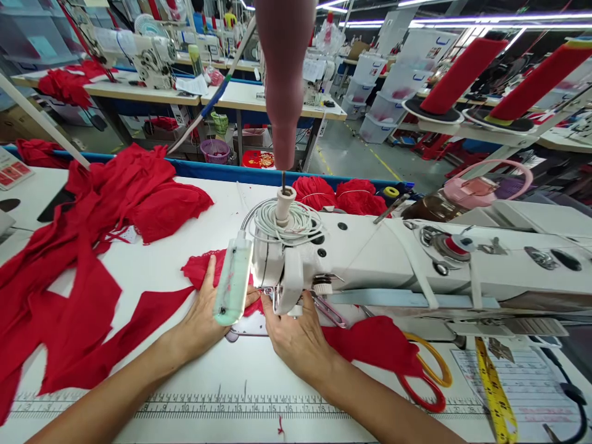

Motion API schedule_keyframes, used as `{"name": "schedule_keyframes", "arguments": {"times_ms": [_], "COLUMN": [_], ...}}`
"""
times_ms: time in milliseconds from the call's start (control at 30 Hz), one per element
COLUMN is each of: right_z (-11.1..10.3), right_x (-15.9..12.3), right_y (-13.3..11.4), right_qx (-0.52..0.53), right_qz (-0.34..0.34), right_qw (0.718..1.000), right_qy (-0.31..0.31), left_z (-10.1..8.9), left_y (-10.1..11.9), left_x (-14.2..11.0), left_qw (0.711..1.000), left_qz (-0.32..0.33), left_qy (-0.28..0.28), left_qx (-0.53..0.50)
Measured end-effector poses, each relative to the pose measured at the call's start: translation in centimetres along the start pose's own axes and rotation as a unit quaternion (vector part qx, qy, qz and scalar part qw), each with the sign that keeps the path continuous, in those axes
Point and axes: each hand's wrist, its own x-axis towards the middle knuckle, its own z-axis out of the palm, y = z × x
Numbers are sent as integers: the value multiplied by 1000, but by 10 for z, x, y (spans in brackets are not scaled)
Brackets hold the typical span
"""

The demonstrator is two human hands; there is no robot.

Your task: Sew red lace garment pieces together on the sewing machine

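A white sewing machine (370, 246) stands before me, its needle end over red fabric (203, 265). My left hand (206, 317) lies flat on this fabric left of the needle, fingers spread, partly hidden by a pale green lamp (234, 280). My right hand (298, 339) rests by the presser foot (276, 299), fingers apart on either side of the machine head, which hides part of them. A red fabric piece (377, 342) lies right of my right wrist, over scissors (428, 394) with red handles. Stitching at the needle cannot be made out.
Red fabric (92, 271) is heaped at the left. Yellow-handled scissors (437, 361), a tape measure (494, 388) and a written sheet (541, 394) lie at the right. Red bundles (314, 192) and a pink-lidded bottle (456, 197) stand behind the machine. A ruler scale (185, 407) runs along the front.
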Motion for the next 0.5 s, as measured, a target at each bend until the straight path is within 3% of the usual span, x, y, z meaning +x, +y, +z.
{"name": "schedule_keyframes", "arguments": {"times_ms": [133, 500], "right_z": [1, -11], "right_x": [-5, -29], "right_y": [7, 12], "right_qx": [15, 60], "right_qz": [-6, 14], "right_qw": [999, 996], "right_qy": [34, 66], "left_z": [2, 2], "left_y": [-4, -8], "left_x": [1, 1], "left_qw": [1000, 1000], "left_qz": [29, 12], "left_qy": [0, -8], "left_qx": [4, 1]}}
